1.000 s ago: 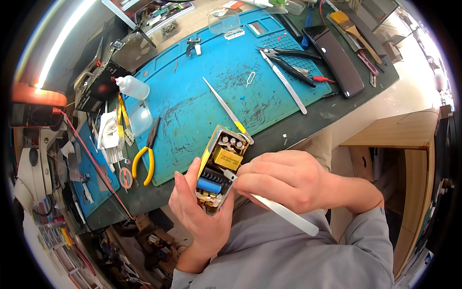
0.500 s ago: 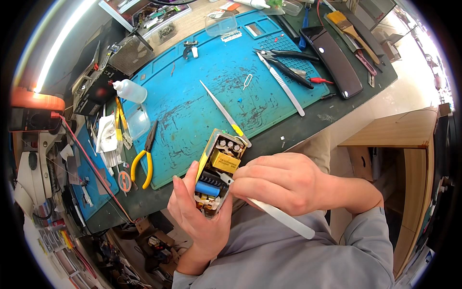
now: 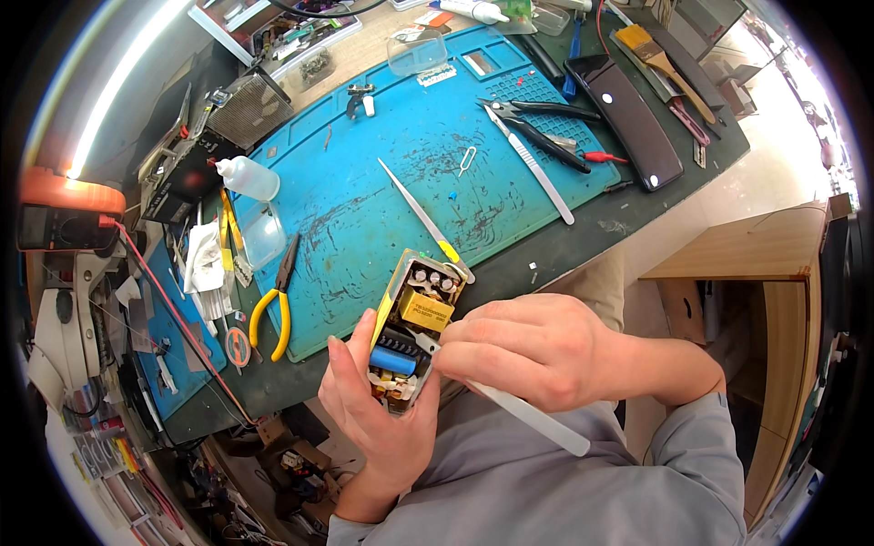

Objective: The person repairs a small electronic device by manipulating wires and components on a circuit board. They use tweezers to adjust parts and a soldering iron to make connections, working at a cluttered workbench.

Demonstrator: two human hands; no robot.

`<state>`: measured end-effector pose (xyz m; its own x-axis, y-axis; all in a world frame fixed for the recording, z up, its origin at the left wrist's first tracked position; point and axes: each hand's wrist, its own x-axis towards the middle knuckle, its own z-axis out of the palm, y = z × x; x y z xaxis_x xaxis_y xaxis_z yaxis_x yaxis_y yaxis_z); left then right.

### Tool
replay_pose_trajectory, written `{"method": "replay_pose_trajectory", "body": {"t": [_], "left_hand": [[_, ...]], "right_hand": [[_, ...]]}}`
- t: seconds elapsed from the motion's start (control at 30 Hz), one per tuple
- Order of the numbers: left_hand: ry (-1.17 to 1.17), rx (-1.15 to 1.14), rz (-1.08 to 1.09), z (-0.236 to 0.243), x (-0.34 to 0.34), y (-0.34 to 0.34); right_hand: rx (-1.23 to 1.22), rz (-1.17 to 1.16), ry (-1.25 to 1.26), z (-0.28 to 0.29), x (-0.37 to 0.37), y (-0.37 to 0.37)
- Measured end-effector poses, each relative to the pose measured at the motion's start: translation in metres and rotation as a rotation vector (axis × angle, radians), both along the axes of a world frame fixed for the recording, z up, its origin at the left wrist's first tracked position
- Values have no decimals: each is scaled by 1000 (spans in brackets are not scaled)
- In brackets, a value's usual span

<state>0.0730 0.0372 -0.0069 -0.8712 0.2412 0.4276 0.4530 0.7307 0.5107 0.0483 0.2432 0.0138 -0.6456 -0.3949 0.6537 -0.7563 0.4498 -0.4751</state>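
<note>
My left hand (image 3: pixel 387 423) is closed round the lower end of an opened power adapter (image 3: pixel 393 300), its case tilted up off the table's front edge. Inside show a yellow-wrapped transformer (image 3: pixel 426 310), a blue cylindrical capacitor (image 3: pixel 392 359), a black finned part and several round capacitors at the far end. In my right hand (image 3: pixel 528 350) is a flat metal pry tool (image 3: pixel 537 420), pinched between the fingers. The pry tool's narrow tip touches the adapter's right side beside the black part; its broad end sticks out below my hand. My fingers hide its middle.
A scratched blue work mat (image 3: pixel 364 200) covers the table. Pointed tweezers (image 3: pixel 421 214) lie just beyond the adapter, yellow-handled pliers (image 3: pixel 278 305) to its left. Farther right are a scalpel handle (image 3: pixel 542 177), black cutters (image 3: pixel 542 127) and a dark phone (image 3: pixel 633 123). A dropper bottle (image 3: pixel 248 177) lies left.
The adapter and both hands stay nearly in place. The pry tool's broad end has shifted slightly left and down, and the whole view has moved a little.
</note>
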Motion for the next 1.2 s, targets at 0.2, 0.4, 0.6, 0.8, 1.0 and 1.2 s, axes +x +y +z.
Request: {"method": "replay_pose_trajectory", "body": {"t": [0.2, 0.4, 0.6, 0.8, 1.0, 1.2], "left_hand": [[101, -7, 27, -5, -3, 2], [160, -64, 26, -1, -2, 3], [166, -25, 30, -4, -2, 3], [129, -51, 23, -1, -2, 3], [-18, 291, -24, -2, 1, -6], [-635, 1078, 17, 32, -10, -25]], "right_hand": [[25, 8, 3, 2, -1, 1], [74, 8, -15, 11, -2, -3], [91, 47, -32, 11, -4, -2], [-13, 21, 49, 13, -4, 0], [-294, -90, 115, 31, -9, 22], [-800, -283, -561, 14, -27, 51]]}}
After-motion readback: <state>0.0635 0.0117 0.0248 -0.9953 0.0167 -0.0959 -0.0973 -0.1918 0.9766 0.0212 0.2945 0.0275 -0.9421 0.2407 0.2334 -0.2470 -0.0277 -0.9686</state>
